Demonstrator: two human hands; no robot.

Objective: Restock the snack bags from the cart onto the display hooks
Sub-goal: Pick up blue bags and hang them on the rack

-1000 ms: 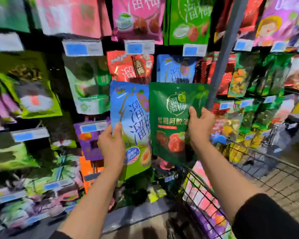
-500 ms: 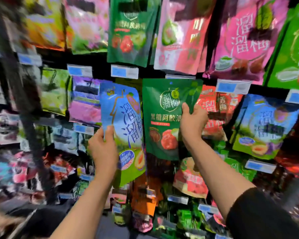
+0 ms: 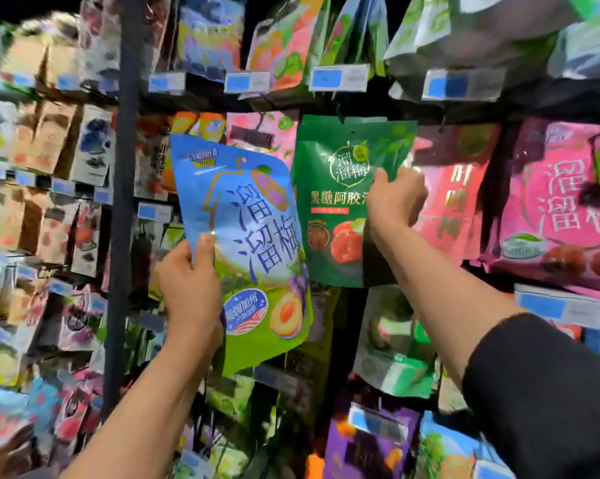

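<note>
The green bag point(image 3: 340, 202) hangs upright against the display, its top edge at the hook row — right hand point(image 3: 395, 198) pinches its right edge, nearer the hooks. Lower left, the left hand point(image 3: 191, 281) grips the tilted blue bag point(image 3: 246, 236).

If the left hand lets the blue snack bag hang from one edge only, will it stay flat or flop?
The blue snack bag probably flops somewhat: its glossy film already curves where the left hand grips one edge. It looks light, as a one-hand grip holds it up. The shiny surface may be slippery.
</note>
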